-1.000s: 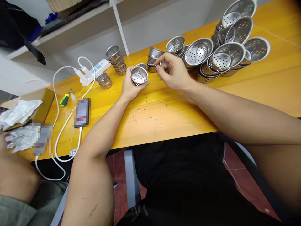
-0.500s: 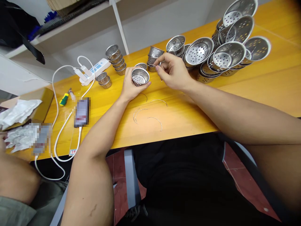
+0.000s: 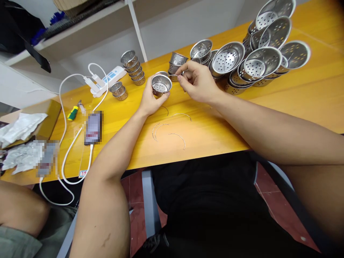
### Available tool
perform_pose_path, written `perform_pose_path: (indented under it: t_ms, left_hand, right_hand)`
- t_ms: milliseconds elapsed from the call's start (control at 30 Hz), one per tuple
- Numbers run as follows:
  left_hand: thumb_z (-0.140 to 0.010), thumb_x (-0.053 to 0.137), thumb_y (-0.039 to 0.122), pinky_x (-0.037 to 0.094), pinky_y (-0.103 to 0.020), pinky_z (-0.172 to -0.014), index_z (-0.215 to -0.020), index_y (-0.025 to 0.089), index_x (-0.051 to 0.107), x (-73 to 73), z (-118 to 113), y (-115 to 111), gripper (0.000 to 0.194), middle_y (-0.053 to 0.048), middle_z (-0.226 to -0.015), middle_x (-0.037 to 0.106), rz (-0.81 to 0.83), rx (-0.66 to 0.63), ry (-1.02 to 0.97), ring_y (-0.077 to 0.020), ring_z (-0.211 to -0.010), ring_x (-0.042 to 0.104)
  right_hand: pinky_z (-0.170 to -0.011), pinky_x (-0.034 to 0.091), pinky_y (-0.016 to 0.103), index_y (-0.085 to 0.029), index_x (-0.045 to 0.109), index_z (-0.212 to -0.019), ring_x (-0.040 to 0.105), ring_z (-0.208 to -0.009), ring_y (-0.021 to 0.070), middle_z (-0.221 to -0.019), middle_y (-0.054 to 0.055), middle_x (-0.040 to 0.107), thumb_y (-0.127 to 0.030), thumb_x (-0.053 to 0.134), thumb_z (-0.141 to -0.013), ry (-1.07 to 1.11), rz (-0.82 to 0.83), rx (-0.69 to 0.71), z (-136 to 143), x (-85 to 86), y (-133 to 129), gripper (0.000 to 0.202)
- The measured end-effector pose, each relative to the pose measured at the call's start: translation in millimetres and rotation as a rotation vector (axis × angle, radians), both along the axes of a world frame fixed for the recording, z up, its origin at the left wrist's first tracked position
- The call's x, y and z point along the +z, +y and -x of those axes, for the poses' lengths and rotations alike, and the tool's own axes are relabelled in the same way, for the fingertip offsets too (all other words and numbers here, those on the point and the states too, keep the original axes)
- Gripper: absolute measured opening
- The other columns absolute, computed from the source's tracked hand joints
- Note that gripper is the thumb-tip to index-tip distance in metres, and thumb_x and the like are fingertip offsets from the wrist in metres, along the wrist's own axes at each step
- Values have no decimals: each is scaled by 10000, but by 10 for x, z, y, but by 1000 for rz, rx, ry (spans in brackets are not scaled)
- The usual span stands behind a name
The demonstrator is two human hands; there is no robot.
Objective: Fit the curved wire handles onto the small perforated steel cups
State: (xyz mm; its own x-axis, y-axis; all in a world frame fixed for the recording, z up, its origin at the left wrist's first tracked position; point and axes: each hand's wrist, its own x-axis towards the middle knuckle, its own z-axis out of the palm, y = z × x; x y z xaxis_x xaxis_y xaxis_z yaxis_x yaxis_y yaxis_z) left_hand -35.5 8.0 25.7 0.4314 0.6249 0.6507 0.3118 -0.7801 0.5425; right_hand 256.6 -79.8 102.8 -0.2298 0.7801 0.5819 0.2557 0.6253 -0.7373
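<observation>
My left hand (image 3: 149, 98) is wrapped round a small perforated metal cup (image 3: 161, 84), its open mouth tilted toward me. Just to the right, my right hand (image 3: 200, 80) pinches a thin curved metal wire (image 3: 173, 75) between thumb and fingertips, its end pointing at the cup's rim without clear contact. Part of that wire is hidden by the fingers. Below the hands, several similar curved wires (image 3: 177, 134) lie loose on the yellow table (image 3: 212, 134). Behind the held cup, another small cup (image 3: 162, 73) is mostly hidden.
Stacks of larger perforated cups (image 3: 255, 66) fill the right back. Small cups stand stacked (image 3: 133, 68) near the wall. To the left are a power strip (image 3: 109, 81), white cables, a phone (image 3: 93, 128), a screwdriver (image 3: 72, 113) and plastic bags (image 3: 24, 156). Another person's leg (image 3: 23, 208) shows at lower left.
The cup in my left hand has shifted slightly right and up, and its left thumb has drawn back a little. My right hand stays nearly still. The other person's hand has left the left edge.
</observation>
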Motion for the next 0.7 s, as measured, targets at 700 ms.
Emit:
perform_pose_path:
  t_ms: [700]
  left_hand:
    - [-930,1030,909,620,-661,-1446,-1648,360,559,-20,-38,-53,1019,-90,-1557,769,8,33,-36,-365,-1532,809]
  right_hand:
    - [-654,493,467,-353,724,-1130,530,-695,270,-767,11,589,-1049,795,-1069,-41,20,24,17,0,-79,703]
